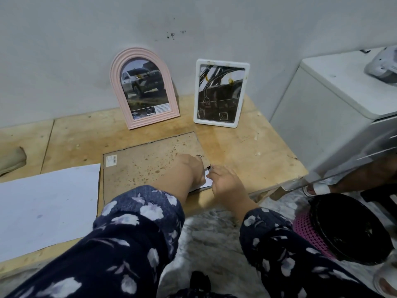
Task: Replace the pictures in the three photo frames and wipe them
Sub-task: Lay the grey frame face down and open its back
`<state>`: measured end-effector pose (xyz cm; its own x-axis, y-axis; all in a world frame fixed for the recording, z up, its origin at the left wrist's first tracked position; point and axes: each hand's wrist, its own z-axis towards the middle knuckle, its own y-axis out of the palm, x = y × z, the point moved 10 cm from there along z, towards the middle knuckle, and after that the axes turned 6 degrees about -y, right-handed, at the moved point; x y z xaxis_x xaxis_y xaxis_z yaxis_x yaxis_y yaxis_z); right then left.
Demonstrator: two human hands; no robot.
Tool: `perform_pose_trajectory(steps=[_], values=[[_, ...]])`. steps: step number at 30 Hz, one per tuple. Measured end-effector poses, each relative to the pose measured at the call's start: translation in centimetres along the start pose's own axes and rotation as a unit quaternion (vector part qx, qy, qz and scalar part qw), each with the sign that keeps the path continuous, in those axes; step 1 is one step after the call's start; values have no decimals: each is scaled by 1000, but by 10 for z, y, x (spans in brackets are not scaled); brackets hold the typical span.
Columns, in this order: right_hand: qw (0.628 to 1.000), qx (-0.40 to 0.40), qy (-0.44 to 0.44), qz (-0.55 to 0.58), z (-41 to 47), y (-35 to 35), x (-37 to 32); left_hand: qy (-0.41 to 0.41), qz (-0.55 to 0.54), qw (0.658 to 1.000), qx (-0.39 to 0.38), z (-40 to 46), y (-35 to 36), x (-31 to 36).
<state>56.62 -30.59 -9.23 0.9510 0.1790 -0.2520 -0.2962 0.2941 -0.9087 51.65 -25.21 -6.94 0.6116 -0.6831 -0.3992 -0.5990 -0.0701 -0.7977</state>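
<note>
A large frame (148, 166) lies face down on the wooden table (247, 151), its brown speckled backing board up. My left hand (190, 168) presses on the board near its right edge. My right hand (225, 181) pinches a small dark clip at that same edge, where a strip of white paper shows. A pink arched frame (144, 88) with a car picture leans against the wall. Beside it on the right, a white rectangular frame (221, 93) holds a dark picture. A white sheet (47, 209) lies on the table at the left.
A folded beige cloth (11, 160) lies at the far left of the table. A white appliance (335, 100) stands at the right. A black fan on a pink basket (343, 229) sits on the floor at lower right, over a grey rug (214, 244).
</note>
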Motion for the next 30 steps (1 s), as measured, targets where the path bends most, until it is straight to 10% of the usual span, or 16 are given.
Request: perform_pose_trajectory(steps=[4, 17, 30], values=[[992, 51, 70, 90, 13, -20, 11, -15, -9, 999, 31, 1, -3, -3], [986, -148, 68, 31, 55, 6, 16, -58, -70, 996, 24, 6, 12, -20], [986, -115, 107, 52, 47, 17, 26, -42, -154, 987, 23, -16, 88, -36]])
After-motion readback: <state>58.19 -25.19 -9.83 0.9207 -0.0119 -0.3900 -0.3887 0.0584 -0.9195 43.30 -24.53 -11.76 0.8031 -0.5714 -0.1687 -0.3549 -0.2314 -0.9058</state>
